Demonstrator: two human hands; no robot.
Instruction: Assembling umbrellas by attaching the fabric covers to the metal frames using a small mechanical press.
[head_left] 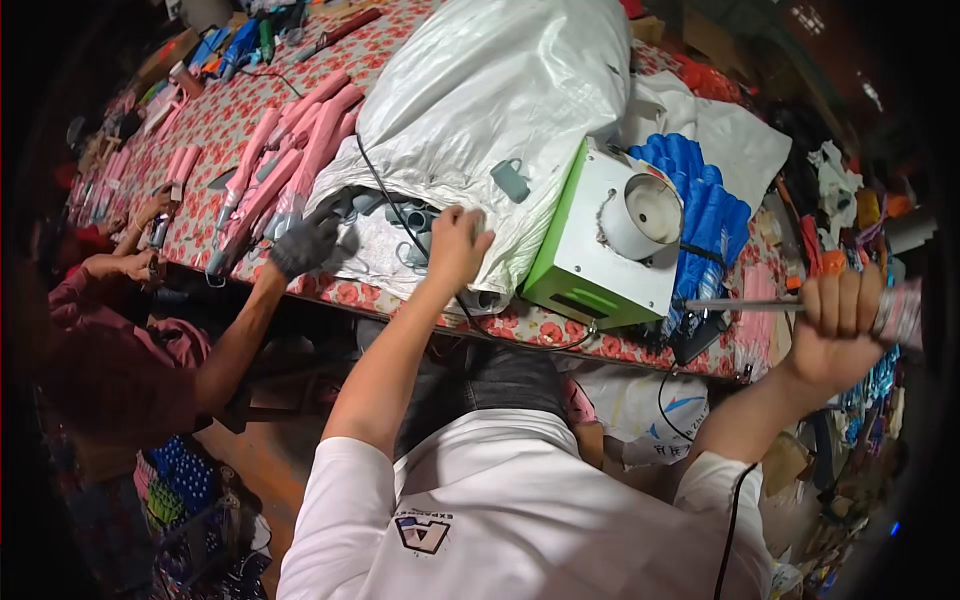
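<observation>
Fisheye view, bright in the middle and dark at the rim.
Your light falls from above onto the white sack (490, 100), which glares; the corners fade to black; table edges bend; your right hand (845, 325) looks slightly blurred; under the table lies shadow.

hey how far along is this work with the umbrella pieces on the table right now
Done, it seems: many pink folded umbrellas lie piled on the flowered table. In hand: the right hand grips a metal shaft beside the green and white machine, while the left hand reaches into the big white sack of grey parts. Left: the sack looks quite full, so plenty probably remains.
</observation>
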